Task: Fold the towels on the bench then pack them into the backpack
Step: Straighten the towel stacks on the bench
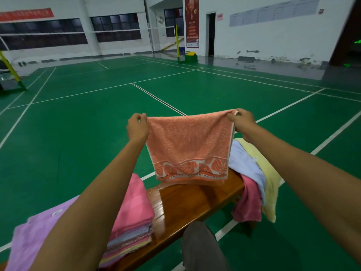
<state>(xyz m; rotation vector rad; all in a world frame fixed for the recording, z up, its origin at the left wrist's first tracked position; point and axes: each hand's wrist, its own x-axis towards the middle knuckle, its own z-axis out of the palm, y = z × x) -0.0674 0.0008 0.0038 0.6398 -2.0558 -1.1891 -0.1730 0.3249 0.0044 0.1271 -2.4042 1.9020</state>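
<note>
Holding an orange towel (188,145) doubled and raised above the wooden bench (192,202).
Left hand (137,127) and right hand (241,120) each pinch a top corner between curled fingers; the towel hangs below them, with the folded stack (132,216) beneath the left hand and loose towels (252,177) beneath the right.

Green court floor (97,118), white lines; white walls (273,42); dark windows (115,28).

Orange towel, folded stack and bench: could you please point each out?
orange towel (188,145), head view, middle of the hanging cloth.
folded stack (134,210), head view, pink top towel.
bench (195,202), head view, bare wooden seat.
</note>
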